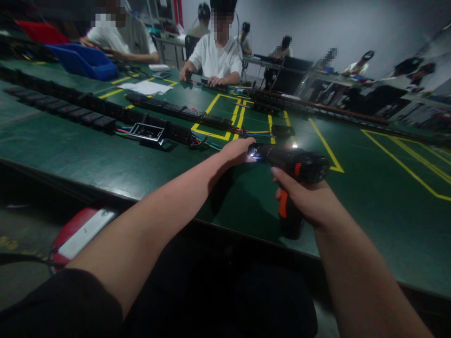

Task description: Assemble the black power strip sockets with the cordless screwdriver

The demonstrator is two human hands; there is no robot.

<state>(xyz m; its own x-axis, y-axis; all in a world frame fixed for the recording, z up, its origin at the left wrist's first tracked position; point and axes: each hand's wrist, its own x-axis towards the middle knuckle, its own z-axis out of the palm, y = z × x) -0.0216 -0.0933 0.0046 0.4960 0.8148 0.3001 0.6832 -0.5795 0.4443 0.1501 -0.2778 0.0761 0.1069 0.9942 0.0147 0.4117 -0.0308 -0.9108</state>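
Note:
My right hand [310,197] is wrapped round the grip of a black and orange cordless drill [303,162], which points left with its work light on. At the drill's front end, my left hand [237,149] is closed round a small dark part [254,151]; its shape is mostly hidden by the fingers and the glare. Just left of that hand, coloured wires [206,142] come out of a long black socket strip [178,133]. A rectangular module with a dark glossy face [147,132] lies among the strips, with wires at its left end.
Yellow tape outlines [326,145] mark the green table [369,225]. Another socket strip [183,110] lies farther back, near white papers [146,87] and a blue bin [82,61]. A co-worker in white [218,58] handles parts across the table. A red stool [75,230] stands below the near edge.

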